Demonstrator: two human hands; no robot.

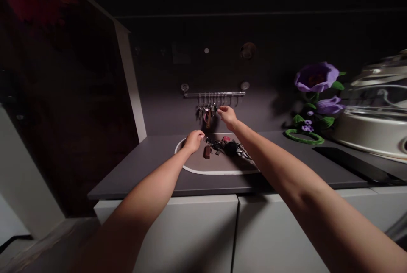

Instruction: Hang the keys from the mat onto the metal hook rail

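My right hand (227,114) is raised to the clear hook rail (215,94) on the wall. Its fingertips pinch at the rightmost of the hanging bunches of keys (206,112), by a small dark piece. Lower down, my left hand (193,139) hovers over the left part of an oval tray (197,165) with a white rim. Its thumb and fingers are pressed together; whatever may be between them is too small to make out. Just right of it on the tray lie a brown key case (207,151), a black fluffy item (231,148), a small red item (226,139) and other dark trinkets.
A dark counter (140,171) runs above white cabinets (197,230). To the right stand purple fabric flowers (318,77) with a green ring base, a cream appliance (375,133) with a clear dome, and a flat black object (349,165). A dark door (63,107) is at left.
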